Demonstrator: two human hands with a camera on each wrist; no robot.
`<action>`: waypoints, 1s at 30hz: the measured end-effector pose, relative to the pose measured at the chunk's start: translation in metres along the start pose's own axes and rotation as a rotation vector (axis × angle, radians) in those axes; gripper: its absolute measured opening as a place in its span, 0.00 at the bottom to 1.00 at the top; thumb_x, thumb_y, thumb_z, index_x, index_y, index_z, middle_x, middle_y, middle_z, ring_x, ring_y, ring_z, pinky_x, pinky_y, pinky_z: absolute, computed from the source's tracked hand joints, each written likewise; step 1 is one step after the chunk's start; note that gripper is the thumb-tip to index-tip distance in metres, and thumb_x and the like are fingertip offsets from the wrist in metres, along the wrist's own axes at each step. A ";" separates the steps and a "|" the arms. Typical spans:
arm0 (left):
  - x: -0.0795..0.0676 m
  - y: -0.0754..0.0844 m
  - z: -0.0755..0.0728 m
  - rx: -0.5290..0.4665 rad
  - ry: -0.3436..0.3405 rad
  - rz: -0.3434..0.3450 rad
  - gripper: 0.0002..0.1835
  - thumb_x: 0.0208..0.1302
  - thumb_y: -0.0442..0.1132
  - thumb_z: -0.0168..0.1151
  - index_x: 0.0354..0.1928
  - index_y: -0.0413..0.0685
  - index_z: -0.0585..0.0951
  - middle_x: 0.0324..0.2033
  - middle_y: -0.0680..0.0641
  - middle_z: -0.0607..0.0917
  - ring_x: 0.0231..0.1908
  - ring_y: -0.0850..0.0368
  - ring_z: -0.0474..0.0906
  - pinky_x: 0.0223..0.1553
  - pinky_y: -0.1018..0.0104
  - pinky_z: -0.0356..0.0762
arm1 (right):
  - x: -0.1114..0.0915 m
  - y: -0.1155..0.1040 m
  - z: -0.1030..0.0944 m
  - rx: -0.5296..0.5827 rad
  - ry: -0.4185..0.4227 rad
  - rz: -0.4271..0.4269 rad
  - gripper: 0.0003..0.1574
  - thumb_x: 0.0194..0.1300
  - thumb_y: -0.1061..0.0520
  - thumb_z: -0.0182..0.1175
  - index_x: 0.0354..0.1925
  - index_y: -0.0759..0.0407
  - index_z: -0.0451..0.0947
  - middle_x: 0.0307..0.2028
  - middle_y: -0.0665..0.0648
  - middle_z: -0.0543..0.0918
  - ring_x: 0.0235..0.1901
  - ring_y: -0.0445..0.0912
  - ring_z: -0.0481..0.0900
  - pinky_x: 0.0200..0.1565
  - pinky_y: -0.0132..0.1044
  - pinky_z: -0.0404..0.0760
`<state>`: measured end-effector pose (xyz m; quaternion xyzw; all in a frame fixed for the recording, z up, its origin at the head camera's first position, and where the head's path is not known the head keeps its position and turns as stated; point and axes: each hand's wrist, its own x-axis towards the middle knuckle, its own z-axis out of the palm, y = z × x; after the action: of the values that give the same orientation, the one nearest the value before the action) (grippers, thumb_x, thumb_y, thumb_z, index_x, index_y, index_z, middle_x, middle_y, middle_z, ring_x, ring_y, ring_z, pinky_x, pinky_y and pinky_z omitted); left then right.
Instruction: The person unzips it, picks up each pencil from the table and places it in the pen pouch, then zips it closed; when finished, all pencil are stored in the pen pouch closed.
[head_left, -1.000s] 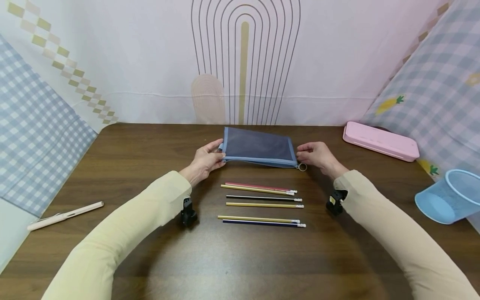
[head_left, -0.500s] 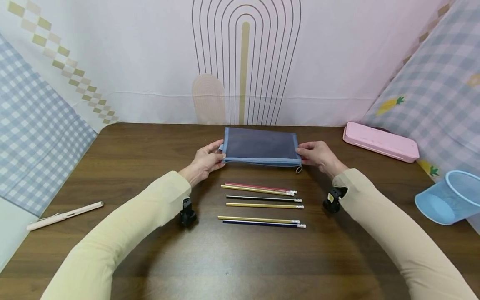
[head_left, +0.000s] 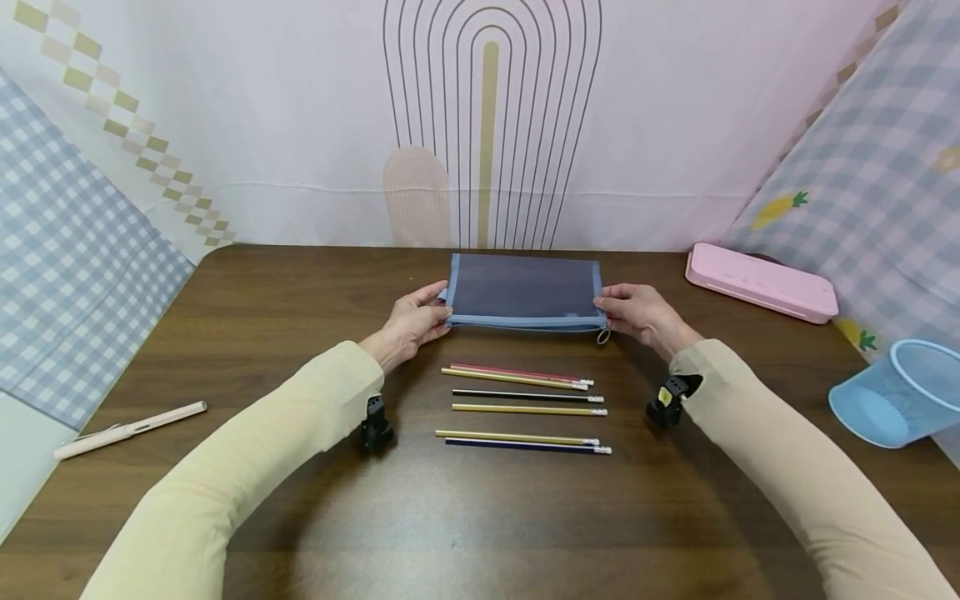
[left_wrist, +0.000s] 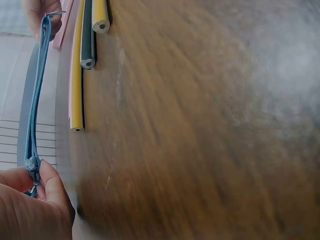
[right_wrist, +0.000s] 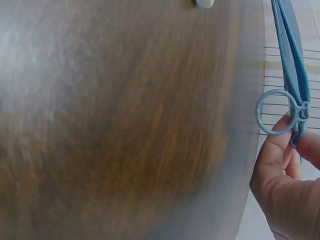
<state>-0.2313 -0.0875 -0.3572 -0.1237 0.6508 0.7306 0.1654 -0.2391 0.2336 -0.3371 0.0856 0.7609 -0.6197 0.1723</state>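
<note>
A blue zip pouch (head_left: 525,287) with dark mesh panels is stretched between both hands near the back of the table. At its left end my left hand (head_left: 411,325) pinches the corner between thumb and fingers. My right hand (head_left: 641,312) grips the opposite end, just beside the zipper's ring pull (right_wrist: 257,112). The two zipper edges show parted in the right wrist view. In front of the pouch lie several pencils with white erasers pointing right: a red pencil (head_left: 517,372), a black pencil (head_left: 525,395), a navy pencil (head_left: 525,446) and gold ones such as this pencil (head_left: 525,409).
A white pen (head_left: 131,430) lies at the table's left side. To the back right is a pink flat case (head_left: 761,283), and a light blue mesh cup (head_left: 870,408) is at the right edge. Patterned cloth (head_left: 300,125) hangs behind the table.
My right hand has closed in and taken hold of the pouch's right end, which has shifted right and straightened. The left hand keeps its hold, and the pencils have not moved.
</note>
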 end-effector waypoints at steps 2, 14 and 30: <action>0.001 0.000 0.000 -0.005 0.002 -0.001 0.31 0.65 0.26 0.52 0.69 0.54 0.64 0.51 0.45 0.73 0.29 0.66 0.73 0.29 0.77 0.76 | 0.000 0.000 0.000 0.021 -0.004 0.013 0.10 0.67 0.61 0.54 0.45 0.61 0.66 0.24 0.43 0.75 0.23 0.34 0.73 0.28 0.23 0.77; -0.006 -0.002 0.010 -0.134 0.196 0.165 0.21 0.67 0.28 0.52 0.61 0.34 0.68 0.39 0.48 0.76 0.39 0.59 0.75 0.51 0.65 0.78 | -0.007 -0.005 -0.001 0.264 0.004 0.094 0.08 0.66 0.64 0.55 0.30 0.54 0.74 0.20 0.47 0.76 0.17 0.36 0.73 0.23 0.23 0.77; -0.017 -0.016 0.062 -0.304 -0.123 -0.092 0.22 0.70 0.30 0.50 0.64 0.32 0.64 0.55 0.35 0.76 0.53 0.48 0.77 0.57 0.64 0.73 | -0.010 -0.008 0.005 0.415 -0.015 0.103 0.06 0.67 0.65 0.52 0.33 0.57 0.71 0.20 0.49 0.75 0.19 0.37 0.72 0.23 0.23 0.76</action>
<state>-0.2078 -0.0256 -0.3571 -0.1319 0.5152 0.8184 0.2175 -0.2319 0.2275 -0.3269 0.1535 0.6103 -0.7540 0.1881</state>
